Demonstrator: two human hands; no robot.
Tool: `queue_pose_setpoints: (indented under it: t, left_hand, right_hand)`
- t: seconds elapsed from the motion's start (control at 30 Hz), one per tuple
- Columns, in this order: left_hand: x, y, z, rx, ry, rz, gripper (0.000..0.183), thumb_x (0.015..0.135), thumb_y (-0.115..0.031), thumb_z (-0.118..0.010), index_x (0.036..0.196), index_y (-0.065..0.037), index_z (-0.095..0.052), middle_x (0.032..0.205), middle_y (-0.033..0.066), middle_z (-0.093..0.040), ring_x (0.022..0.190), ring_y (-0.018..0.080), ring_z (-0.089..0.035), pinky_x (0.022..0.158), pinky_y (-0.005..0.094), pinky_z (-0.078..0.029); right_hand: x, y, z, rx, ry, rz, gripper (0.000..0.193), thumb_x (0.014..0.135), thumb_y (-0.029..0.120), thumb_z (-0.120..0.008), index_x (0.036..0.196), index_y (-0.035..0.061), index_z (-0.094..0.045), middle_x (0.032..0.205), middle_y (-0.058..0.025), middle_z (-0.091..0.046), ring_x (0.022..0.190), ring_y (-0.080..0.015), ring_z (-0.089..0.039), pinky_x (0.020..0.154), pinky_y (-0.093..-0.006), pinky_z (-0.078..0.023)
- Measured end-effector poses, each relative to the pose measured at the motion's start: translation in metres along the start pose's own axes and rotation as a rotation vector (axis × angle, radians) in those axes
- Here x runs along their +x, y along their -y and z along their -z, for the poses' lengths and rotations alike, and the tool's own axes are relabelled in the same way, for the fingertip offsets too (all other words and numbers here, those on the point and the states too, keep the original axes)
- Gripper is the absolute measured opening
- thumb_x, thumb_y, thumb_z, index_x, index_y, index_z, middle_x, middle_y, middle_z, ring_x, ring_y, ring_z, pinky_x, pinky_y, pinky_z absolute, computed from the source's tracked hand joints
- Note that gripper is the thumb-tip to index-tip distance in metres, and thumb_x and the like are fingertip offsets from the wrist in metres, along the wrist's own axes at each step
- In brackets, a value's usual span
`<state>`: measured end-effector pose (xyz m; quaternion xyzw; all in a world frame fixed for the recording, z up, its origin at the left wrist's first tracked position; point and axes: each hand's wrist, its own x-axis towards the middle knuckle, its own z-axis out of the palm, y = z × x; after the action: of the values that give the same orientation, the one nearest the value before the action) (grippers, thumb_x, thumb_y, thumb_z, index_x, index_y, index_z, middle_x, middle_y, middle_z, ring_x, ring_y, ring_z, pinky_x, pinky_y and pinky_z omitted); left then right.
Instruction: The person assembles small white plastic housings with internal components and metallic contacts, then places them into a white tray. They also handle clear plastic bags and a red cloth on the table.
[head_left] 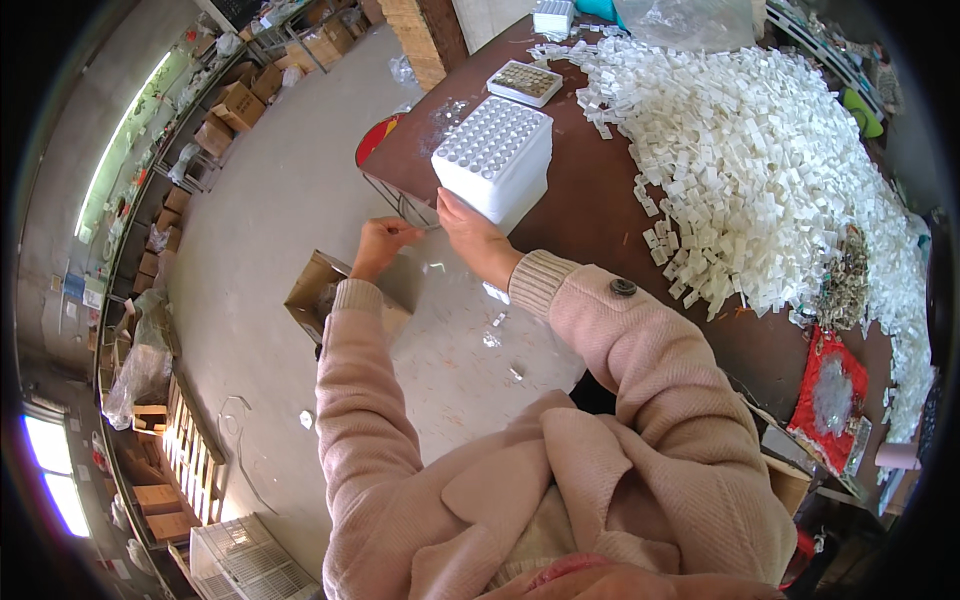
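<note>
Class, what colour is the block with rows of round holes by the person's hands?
White foam block, seen in the head view.

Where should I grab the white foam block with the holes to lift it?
Grip the foam block by its two plain side walls, coming from the table-edge corner beside the right hand. Its top is full of holes, so fingers find no flat hold there, and that corner overhangs the table, leaving the walls free.
</note>
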<state>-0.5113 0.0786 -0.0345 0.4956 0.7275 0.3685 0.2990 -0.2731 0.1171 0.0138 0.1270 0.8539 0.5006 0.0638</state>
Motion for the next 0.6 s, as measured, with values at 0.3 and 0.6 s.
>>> queue_pose_setpoints:
  t: [0.3,0.6]
  left_hand:
    - [0.044,-0.025,0.018,0.425,-0.383,-0.045,0.03,0.073,-0.032,-0.084,0.071,-0.004,-0.073,0.063,0.0097,-0.065,0.056,0.0202,-0.06,0.057,0.0374,-0.049]
    - [0.082,-0.051,0.043,0.648,-0.862,0.192,0.028,0.075,-0.034,-0.076,0.082,-0.007,-0.077,0.085,0.0167,-0.073,0.081,0.0365,-0.071,0.072,0.0439,-0.057]
  right_hand:
    - [-0.005,-0.008,0.001,0.018,-0.021,0.027,0.041,0.092,0.031,-0.052,0.122,0.0114,-0.07,0.134,-0.008,-0.059,0.135,-0.0337,-0.04,0.12,-0.0538,-0.014]
    - [-0.013,-0.008,-0.002,-0.035,-0.074,0.004,0.038,0.092,0.03,-0.053,0.119,0.0093,-0.071,0.132,-0.0089,-0.06,0.132,-0.0335,-0.043,0.12,-0.0513,-0.018]
